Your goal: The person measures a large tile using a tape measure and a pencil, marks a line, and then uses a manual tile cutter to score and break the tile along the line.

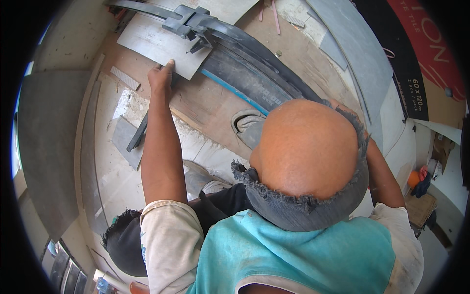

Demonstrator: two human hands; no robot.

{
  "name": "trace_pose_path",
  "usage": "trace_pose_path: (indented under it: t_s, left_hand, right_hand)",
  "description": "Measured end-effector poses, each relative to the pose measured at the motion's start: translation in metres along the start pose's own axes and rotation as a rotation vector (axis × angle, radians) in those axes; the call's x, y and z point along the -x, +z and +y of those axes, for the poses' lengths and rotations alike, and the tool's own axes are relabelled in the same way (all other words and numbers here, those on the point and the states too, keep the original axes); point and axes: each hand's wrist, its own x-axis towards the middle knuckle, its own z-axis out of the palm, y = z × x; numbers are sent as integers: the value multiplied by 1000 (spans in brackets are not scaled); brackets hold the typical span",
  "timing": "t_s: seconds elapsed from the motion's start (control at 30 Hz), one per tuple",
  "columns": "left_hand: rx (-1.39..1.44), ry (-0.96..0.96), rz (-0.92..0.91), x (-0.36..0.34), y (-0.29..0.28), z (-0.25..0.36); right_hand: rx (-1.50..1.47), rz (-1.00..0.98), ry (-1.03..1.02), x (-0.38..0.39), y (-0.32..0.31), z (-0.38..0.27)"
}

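My left hand [161, 79] grips the near edge of a pale grey tile [156, 43], thumb on top and the other fingers mostly hidden beneath. The tile lies across a manual tile cutter with a black base [245, 78] edged in blue. Above the tile sits the cutter's black carriage [188, 22], on a dark rail [267, 51] that runs down to the right. My right arm [381, 171] reaches forward beside my bent knee [308, 147]. Only a sliver of my right hand [335, 103] shows past the knee, near the rail's lower end; its fingers are hidden.
A grey offcut [125, 142] with a dark bar [138, 132] on it lies left of my forearm. Beyond is a small tile strip [125, 78]. Large grey tiles [355, 44] and a red-and-black carton [416, 54] stand at right; another large tile [49, 147] is at left.
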Motion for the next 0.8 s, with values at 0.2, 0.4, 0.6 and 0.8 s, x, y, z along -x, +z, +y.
trace_pose_path:
  t_s: [0.2, 0.4, 0.6, 0.8]
  left_hand:
    - [-41, -6, 11, -4, -2, -3]
    - [-25, 20, 22, -6, -2, -7]
    - [8, -1, 1, -6, -1, -7]
    - [11, 10, 4, -7, -2, -8]
  right_hand:
    - [-2, -1, 27, -1, 1, -3]
    - [-16, 8, 53, -2, 4, 2]
    - [29, -6, 55, -4, 2, -7]
    - [35, 23, 15, -6, 3, -5]
